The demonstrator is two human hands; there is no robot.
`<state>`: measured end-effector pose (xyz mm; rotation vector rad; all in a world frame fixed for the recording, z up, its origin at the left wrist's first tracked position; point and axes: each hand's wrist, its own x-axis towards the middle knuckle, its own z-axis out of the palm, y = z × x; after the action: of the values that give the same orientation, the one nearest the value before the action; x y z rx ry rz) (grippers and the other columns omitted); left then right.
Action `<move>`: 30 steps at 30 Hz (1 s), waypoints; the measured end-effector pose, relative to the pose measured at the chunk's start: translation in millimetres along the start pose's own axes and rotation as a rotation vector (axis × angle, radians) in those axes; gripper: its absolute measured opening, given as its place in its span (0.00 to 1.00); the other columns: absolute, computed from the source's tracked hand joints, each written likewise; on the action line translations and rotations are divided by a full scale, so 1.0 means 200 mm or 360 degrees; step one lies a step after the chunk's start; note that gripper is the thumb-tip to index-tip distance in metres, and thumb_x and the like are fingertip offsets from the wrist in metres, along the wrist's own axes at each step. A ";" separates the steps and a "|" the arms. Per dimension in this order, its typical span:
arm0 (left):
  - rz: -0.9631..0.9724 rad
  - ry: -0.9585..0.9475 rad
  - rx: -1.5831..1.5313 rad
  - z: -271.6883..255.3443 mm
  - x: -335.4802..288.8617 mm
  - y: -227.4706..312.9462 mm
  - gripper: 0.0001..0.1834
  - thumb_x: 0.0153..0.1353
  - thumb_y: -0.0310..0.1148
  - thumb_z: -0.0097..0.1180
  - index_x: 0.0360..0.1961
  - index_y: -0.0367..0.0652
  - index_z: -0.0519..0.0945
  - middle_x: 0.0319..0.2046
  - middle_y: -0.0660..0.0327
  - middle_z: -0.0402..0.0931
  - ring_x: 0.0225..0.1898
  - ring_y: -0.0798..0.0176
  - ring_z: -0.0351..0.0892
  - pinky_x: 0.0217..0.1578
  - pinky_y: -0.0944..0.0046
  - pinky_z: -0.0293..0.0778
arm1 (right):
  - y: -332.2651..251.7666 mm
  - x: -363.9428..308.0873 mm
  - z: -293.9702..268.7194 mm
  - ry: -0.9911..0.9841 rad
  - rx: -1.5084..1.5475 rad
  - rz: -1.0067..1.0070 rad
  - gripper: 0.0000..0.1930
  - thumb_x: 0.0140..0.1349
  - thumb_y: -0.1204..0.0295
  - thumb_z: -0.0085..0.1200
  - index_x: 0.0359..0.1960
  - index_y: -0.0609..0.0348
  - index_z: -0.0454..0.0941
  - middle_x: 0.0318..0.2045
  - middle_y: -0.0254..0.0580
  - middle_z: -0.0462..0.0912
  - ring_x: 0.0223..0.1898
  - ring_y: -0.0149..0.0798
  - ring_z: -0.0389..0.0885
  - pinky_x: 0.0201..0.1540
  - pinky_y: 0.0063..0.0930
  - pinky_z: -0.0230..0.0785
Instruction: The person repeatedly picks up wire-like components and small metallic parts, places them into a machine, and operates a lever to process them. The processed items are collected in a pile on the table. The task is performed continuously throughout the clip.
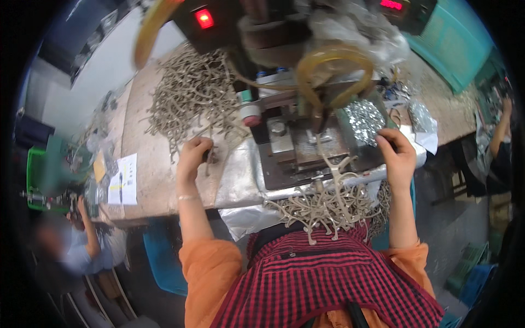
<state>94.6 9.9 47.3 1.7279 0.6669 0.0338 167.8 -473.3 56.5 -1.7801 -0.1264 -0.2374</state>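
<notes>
Bench work, seated. Step in hand, by my reading: picking up pieces, one supply per hand, at a black metal machine base with a small fixture (273,176).

Left hand (191,158): at the near edge of a large heap of grey-beige, branched metal parts (186,90) on the pale, worn table (147,180). Fingers curled in; a slim dark piece shows at the tips. Grip looks pinched, but blur hides whether it really carries that piece.

Right hand (400,156): thumb and forefinger bent close at the edge of a heap of tiny, shiny silver metal pieces (362,120), right of the fixture. Cannot tell if anything sits between them.

Second pile of branched parts (322,208) lies before the fixture, by the apron.

Next move probably calls for separating a single piece from each tangle, then careful alignment at the fixture.
</notes>
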 end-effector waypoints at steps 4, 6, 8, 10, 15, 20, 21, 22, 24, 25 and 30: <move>0.0301 -0.0039 -0.0452 0.12 -0.12 0.17 0.05 0.67 0.28 0.57 0.39 0.38 0.76 0.30 0.58 0.80 0.27 0.67 0.81 0.28 0.67 0.79 | -0.35 0.08 0.19 -0.0311 -0.0034 -0.0556 0.08 0.57 0.79 0.64 0.38 0.63 0.86 0.36 0.42 0.87 0.41 0.36 0.85 0.48 0.28 0.74; 0.0555 0.0030 -0.0513 0.22 -0.12 0.19 0.04 0.68 0.26 0.56 0.38 0.39 0.74 0.29 0.59 0.79 0.28 0.65 0.82 0.32 0.66 0.82 | -0.43 0.10 0.30 -0.0324 0.0025 -0.0484 0.12 0.57 0.80 0.63 0.43 0.65 0.82 0.36 0.42 0.86 0.42 0.36 0.85 0.49 0.28 0.74; 0.0700 0.0044 -0.0602 0.30 -0.18 0.15 0.04 0.68 0.25 0.56 0.39 0.38 0.73 0.33 0.59 0.79 0.31 0.64 0.82 0.34 0.66 0.83 | -0.44 0.07 0.39 -0.0378 0.0470 -0.0241 0.20 0.57 0.81 0.62 0.52 0.67 0.76 0.37 0.41 0.85 0.42 0.33 0.84 0.49 0.25 0.73; 0.0743 0.0119 -0.0915 0.37 -0.29 0.18 0.04 0.68 0.24 0.54 0.42 0.38 0.73 0.39 0.57 0.77 0.38 0.62 0.82 0.37 0.60 0.84 | -0.45 0.05 0.42 -0.0383 0.0522 -0.0199 0.25 0.58 0.82 0.62 0.57 0.69 0.70 0.38 0.41 0.84 0.42 0.31 0.83 0.50 0.24 0.72; 0.1710 -0.0140 -0.1094 0.46 -0.60 0.55 0.09 0.68 0.21 0.52 0.48 0.40 0.73 0.43 0.53 0.78 0.44 0.58 0.81 0.43 0.56 0.82 | -0.52 0.03 0.44 -0.0503 0.0750 -0.0063 0.32 0.57 0.83 0.63 0.64 0.70 0.63 0.38 0.41 0.84 0.44 0.29 0.82 0.53 0.24 0.71; 0.1804 -0.0011 -0.0820 0.57 -0.63 0.79 0.08 0.69 0.21 0.50 0.48 0.34 0.72 0.43 0.51 0.77 0.44 0.58 0.81 0.42 0.53 0.85 | -0.51 -0.02 0.48 -0.0376 0.0890 -0.0055 0.32 0.57 0.84 0.61 0.64 0.69 0.63 0.43 0.44 0.83 0.46 0.30 0.81 0.56 0.25 0.69; 0.1872 0.0055 -0.0808 0.57 -0.63 0.78 0.08 0.69 0.20 0.49 0.47 0.34 0.72 0.43 0.50 0.77 0.44 0.58 0.81 0.40 0.53 0.86 | -0.54 -0.03 0.47 -0.0378 0.0876 -0.0035 0.33 0.57 0.84 0.60 0.65 0.69 0.62 0.44 0.45 0.83 0.46 0.31 0.81 0.57 0.25 0.69; 0.2009 0.0103 -0.0688 0.58 -0.62 0.78 0.08 0.67 0.19 0.49 0.46 0.35 0.73 0.41 0.50 0.78 0.42 0.57 0.82 0.38 0.53 0.87 | -0.57 -0.03 0.46 -0.0388 0.0856 -0.0016 0.33 0.57 0.84 0.59 0.65 0.69 0.62 0.45 0.47 0.83 0.47 0.31 0.81 0.57 0.25 0.69; 0.2172 -0.0080 -0.0666 0.62 -0.66 0.72 0.10 0.64 0.14 0.50 0.45 0.37 0.74 0.36 0.51 0.79 0.36 0.56 0.83 0.38 0.52 0.87 | -0.56 -0.08 0.40 -0.0438 0.0586 -0.0173 0.27 0.58 0.83 0.58 0.61 0.65 0.70 0.54 0.48 0.80 0.55 0.36 0.78 0.61 0.29 0.67; 0.2206 -0.0184 -0.0624 0.64 -0.67 0.68 0.13 0.62 0.11 0.52 0.45 0.38 0.75 0.34 0.50 0.82 0.35 0.53 0.86 0.37 0.52 0.87 | -0.53 -0.07 0.32 -0.0500 0.0394 -0.0209 0.26 0.57 0.82 0.59 0.60 0.65 0.72 0.55 0.49 0.79 0.58 0.39 0.76 0.62 0.33 0.66; 0.2650 -0.0210 0.0599 0.71 -0.68 0.58 0.12 0.49 0.22 0.67 0.35 0.44 0.82 0.45 0.56 0.86 0.22 0.69 0.71 0.19 0.71 0.64 | -0.02 0.08 0.07 0.0124 -0.1508 -0.0574 0.12 0.52 0.74 0.66 0.39 0.60 0.84 0.52 0.55 0.81 0.62 0.57 0.73 0.64 0.48 0.66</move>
<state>80.4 -189.6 158.0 2.1513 -1.0522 0.9666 184.3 -460.0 60.3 -2.6772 -0.3165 -0.7125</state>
